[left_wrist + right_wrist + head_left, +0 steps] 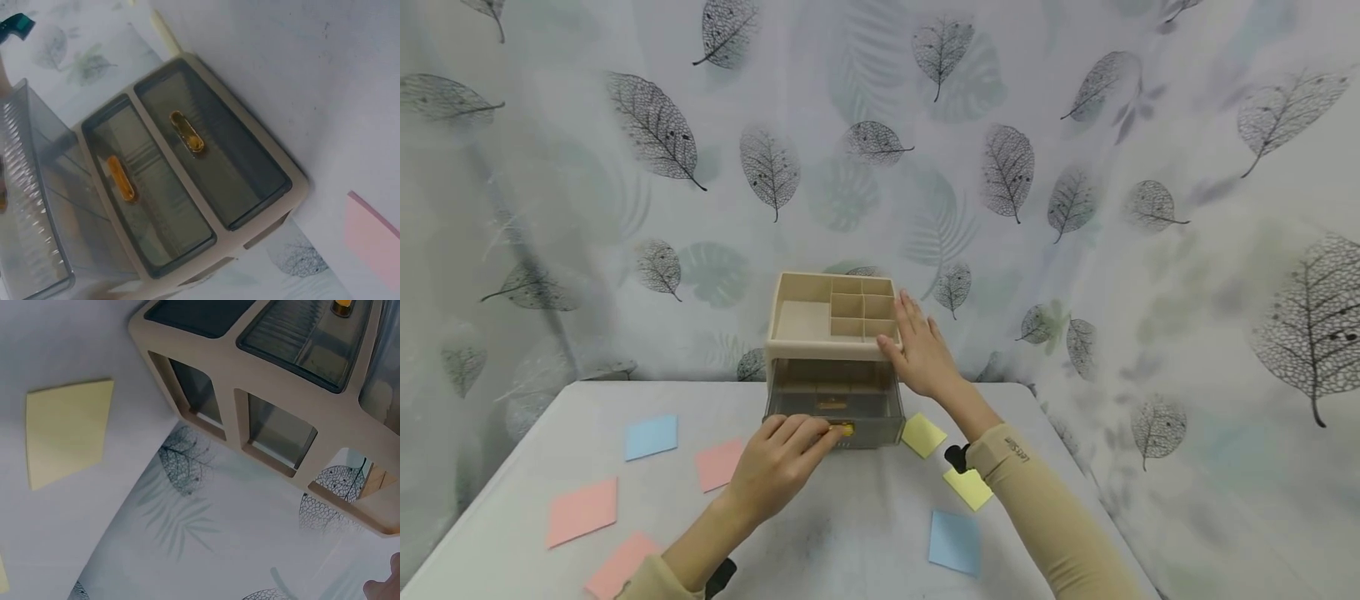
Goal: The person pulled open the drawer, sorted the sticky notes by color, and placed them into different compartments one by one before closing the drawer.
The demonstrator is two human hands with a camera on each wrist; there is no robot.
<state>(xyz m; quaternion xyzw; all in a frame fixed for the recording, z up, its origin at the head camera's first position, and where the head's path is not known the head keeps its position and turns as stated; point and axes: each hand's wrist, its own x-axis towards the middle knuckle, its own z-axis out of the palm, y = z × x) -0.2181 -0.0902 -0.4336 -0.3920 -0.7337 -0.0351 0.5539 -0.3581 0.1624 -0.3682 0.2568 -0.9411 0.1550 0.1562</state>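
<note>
Centrally placed organizer (835, 350): stands toward the tabletop's (850, 533) far edge, with one wide bay and six small cells on top.
Top drawer (880, 433): pulled out; the two lower drawers (145, 184) sit closed beneath it.
Left hand (778, 462): fingers bent, pinching the top drawer's yellow handle (847, 429).
Right hand (921, 354): fingers straight, gripping nothing, laid against the organizer's upper right side.
Notes (582, 512): three pink and one blue at left, two yellow and one blue at right.
</note>
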